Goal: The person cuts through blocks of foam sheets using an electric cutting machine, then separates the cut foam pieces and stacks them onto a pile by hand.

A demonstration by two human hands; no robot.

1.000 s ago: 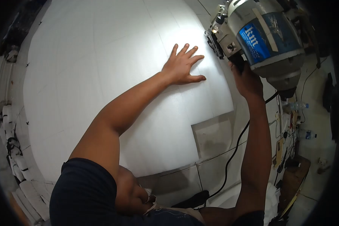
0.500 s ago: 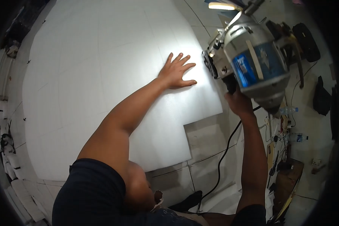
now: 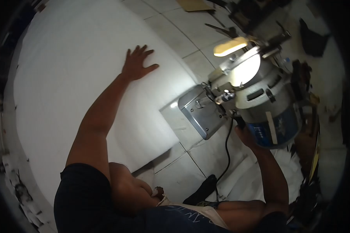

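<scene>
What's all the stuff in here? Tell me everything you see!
White sheet: 1, white, left and middle
Machine: 1, silver and blue, right of centre
Base plate: 1, grey, low on the machine
Cord: 1, black, below the base plate
Floor tiles: several, pale, beyond the sheet's edge
Board: 1, tan, top edge
Unclear item: 1, black, upper right
Clutter: uncountable, black and white, blurred, left edge
Shirt: 1, dark, bottom
Left hand: 1, bare, spread on the sheet
Right hand: 1, bare, gripping the machine

Here the tiled floor is partly covered by a white sheet, a tan piece laid beyond the sheet's right edge
</scene>
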